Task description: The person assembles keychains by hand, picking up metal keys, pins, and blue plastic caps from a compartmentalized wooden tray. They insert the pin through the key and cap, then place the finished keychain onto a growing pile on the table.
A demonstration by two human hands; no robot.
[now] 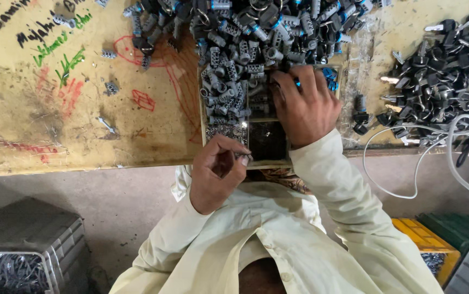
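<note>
The left hand (pixel 215 174) pinches a small metal piece (pixel 244 158) between thumb and fingertips, at the near edge of the wooden tray (pixel 270 163). The right hand (pixel 305 106), fingers spread, rests on grey plastic parts (pixel 229 90) inside the tray. A big heap of grey parts (pixel 256 27) lies beyond both hands, so I judge much work remains. Black parts (pixel 441 71) lie right of the right hand.

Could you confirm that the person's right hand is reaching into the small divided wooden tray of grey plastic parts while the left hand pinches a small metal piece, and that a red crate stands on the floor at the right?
Nearly right. In the head view the right hand does reach into the divided wooden tray of grey plastic parts, and the left hand pinches a small metal piece. However, the crate on the floor at the right is yellow, not red.
</note>
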